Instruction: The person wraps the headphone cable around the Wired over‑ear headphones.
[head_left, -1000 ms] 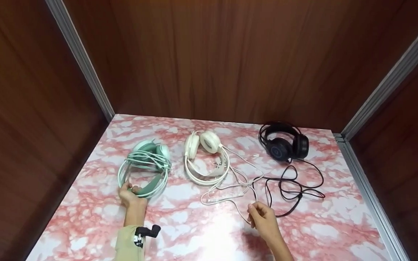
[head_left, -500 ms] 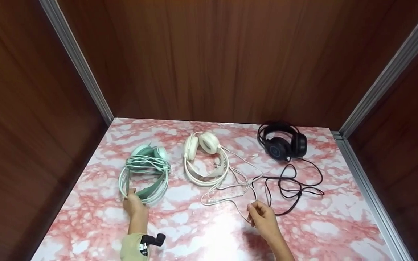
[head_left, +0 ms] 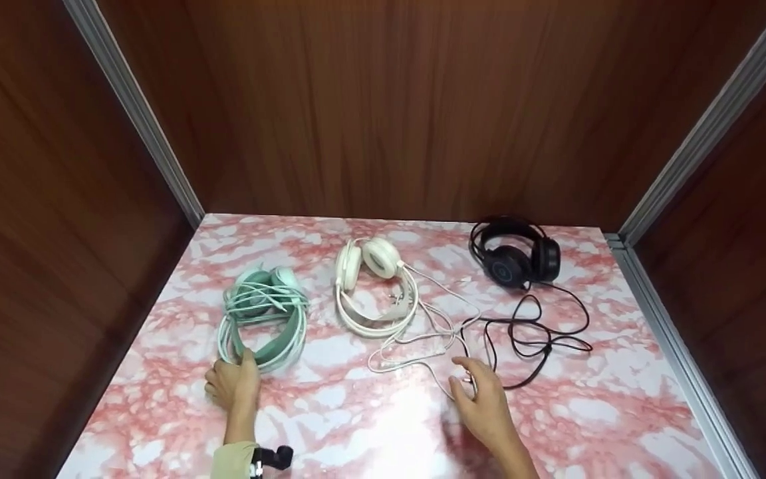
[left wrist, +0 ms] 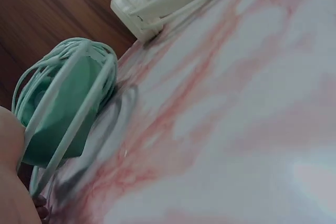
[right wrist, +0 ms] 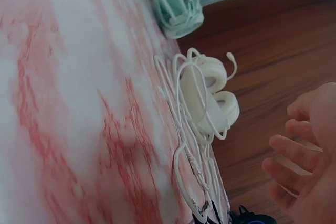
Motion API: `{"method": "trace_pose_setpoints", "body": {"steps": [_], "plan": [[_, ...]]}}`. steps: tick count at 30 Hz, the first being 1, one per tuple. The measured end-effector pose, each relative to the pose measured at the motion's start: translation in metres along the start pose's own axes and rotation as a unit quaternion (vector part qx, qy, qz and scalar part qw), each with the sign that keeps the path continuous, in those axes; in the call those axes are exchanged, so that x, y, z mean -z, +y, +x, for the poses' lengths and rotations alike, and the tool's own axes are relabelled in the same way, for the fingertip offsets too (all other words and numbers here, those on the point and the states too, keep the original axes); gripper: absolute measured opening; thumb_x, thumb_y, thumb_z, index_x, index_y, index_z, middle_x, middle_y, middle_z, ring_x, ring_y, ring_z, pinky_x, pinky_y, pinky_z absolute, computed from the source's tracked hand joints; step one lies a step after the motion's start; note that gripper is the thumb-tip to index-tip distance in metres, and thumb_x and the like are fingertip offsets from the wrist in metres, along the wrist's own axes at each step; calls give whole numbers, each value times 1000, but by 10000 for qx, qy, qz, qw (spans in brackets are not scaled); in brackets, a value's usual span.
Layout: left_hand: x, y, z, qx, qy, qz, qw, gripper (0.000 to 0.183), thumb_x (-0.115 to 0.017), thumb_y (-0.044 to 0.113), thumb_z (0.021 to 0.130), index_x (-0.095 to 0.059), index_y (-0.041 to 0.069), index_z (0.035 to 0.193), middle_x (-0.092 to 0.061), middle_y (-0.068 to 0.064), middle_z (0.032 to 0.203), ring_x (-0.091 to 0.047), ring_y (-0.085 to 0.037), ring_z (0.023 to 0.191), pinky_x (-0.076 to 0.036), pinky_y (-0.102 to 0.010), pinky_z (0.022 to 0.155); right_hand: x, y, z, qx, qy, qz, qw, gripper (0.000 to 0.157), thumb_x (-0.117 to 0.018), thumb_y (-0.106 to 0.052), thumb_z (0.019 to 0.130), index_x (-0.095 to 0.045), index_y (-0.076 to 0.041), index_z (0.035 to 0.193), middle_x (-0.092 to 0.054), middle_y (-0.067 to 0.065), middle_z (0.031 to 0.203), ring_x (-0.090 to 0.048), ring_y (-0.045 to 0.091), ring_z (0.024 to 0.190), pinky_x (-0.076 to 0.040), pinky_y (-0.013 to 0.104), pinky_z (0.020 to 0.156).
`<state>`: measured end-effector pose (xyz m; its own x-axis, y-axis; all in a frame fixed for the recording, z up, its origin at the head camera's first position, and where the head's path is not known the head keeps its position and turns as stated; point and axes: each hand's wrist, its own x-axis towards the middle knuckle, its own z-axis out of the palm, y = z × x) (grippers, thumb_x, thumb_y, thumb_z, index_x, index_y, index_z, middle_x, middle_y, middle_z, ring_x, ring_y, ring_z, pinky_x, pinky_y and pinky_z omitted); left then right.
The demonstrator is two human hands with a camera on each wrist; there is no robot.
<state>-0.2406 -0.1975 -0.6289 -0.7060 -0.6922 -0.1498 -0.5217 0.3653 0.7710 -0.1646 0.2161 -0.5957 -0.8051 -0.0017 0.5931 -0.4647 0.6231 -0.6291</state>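
Observation:
At the left of the head view my left hand (head_left: 231, 386) grips the headband of mint-green headphones (head_left: 275, 346). Their cable is wound round the ear cups and band. The left wrist view shows the band standing on edge, with fingertips (left wrist: 41, 205) by its lower end; most of that hand is out of frame. My right hand (head_left: 486, 402) hovers with thumb and fingers spread, over the end of a white cable (head_left: 416, 362). That cable runs from cream-white headphones (head_left: 356, 319) in the middle. The right wrist view shows the same hand's fingers (right wrist: 294, 150) loosely bent and holding nothing.
Black headphones (head_left: 516, 263) lie at the back right, their black cable (head_left: 546, 342) looped in front and meeting the white cable. Brown wood-grain panels (head_left: 383, 120) close off the back and sides of the pink marbled table (head_left: 330, 426). Metal rails (head_left: 682, 346) run along the panels.
My right thumb and fingers have parted from their earlier pinch on the white cable. The left hand has turned at the headband, and the green headphones have tilted and shifted slightly left.

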Motion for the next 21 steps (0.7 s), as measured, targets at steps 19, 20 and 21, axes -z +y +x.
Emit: {"method": "trace_pose_setpoints", "body": {"steps": [19, 20, 21], "plan": [[-3, -6, -82, -2249, -137, -1557, 9617, 14, -57, -1, 93, -62, -1, 105, -61, -15, 99, -56, -27, 92, -45, -38, 80, 3, -1, -12, -205, -882, 281, 9955, 16, -68, 3, 85, -68, -9, 95, -68, -3, 89, -62, 10, 81, -52, 32, 66], [-7, -4, -85, -2498, -410, -1612, 9539, 12, -57, -2, 93, -63, -1, 102, -62, -13, 95, -57, -23, 87, -47, -35, 75, 3, -1, -11, -195, -952, 307, 9948, 15, -67, 3, 86, -68, -9, 95, -68, -3, 87, -62, 9, 80, -52, 32, 65], [-11, -1, -87, -2723, -708, -1615, 9459, 11, -57, -3, 93, -65, -1, 100, -63, -11, 91, -58, -21, 83, -48, -32, 72, 2, -1, -10, -188, -1017, 326, 9941, 15, -67, 3, 86, -68, -10, 94, -68, -4, 86, -62, 9, 78, -52, 32, 65]]}}
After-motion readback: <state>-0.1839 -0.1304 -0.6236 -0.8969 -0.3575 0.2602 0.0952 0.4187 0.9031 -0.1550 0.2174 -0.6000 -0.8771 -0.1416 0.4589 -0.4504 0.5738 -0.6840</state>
